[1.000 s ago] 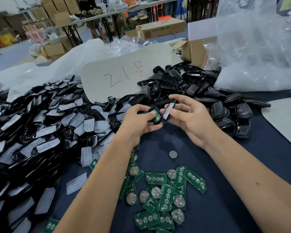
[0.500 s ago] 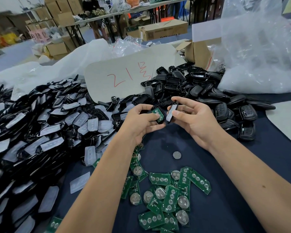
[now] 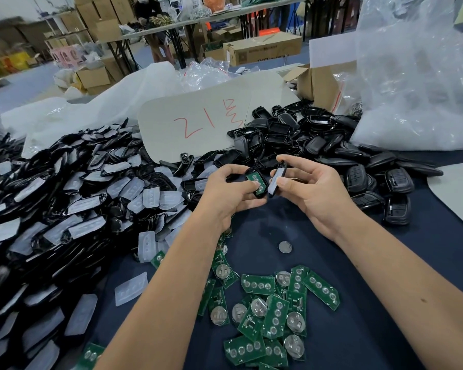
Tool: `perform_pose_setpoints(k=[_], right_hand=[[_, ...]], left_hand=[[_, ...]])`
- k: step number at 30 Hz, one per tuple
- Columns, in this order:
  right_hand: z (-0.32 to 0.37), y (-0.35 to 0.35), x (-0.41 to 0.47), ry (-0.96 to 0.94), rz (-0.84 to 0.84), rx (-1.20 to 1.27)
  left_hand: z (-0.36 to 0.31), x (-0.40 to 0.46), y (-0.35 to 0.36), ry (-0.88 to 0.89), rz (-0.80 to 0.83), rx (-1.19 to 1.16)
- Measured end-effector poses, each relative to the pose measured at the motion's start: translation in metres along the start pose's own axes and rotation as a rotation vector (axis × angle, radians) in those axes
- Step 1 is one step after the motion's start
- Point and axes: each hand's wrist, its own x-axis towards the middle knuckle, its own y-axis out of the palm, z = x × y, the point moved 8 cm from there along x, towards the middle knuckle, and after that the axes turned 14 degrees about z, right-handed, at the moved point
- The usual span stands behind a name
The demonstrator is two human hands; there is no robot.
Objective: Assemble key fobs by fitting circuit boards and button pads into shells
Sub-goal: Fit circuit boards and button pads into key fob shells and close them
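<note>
The left hand (image 3: 226,192) kept its grip curled round a black shell half (image 3: 257,184) with a green circuit board (image 3: 256,180) seated in it, thumb pressed on the board. Just right of it, the right hand (image 3: 314,186) pinched a second shell half with a pale button pad (image 3: 275,180) edge-on between thumb and fingers. Both were held above the dark tabletop (image 3: 385,263), with loose circuit boards (image 3: 273,313) lying nearer and a heap of shells (image 3: 305,134) farther off.
</note>
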Motion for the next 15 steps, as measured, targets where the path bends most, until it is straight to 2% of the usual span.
perform_pose_setpoints(k=[7,15], right_hand=[[-0.003,-0.005,0.001,-0.014,-0.041,-0.067],[-0.004,-0.008,0.001,-0.016,-0.098,-0.129]], left_hand=[[-0.004,-0.002,0.002,0.027,-0.013,0.058],[-0.019,-0.007,0.011,0.181,-0.050,0.332]])
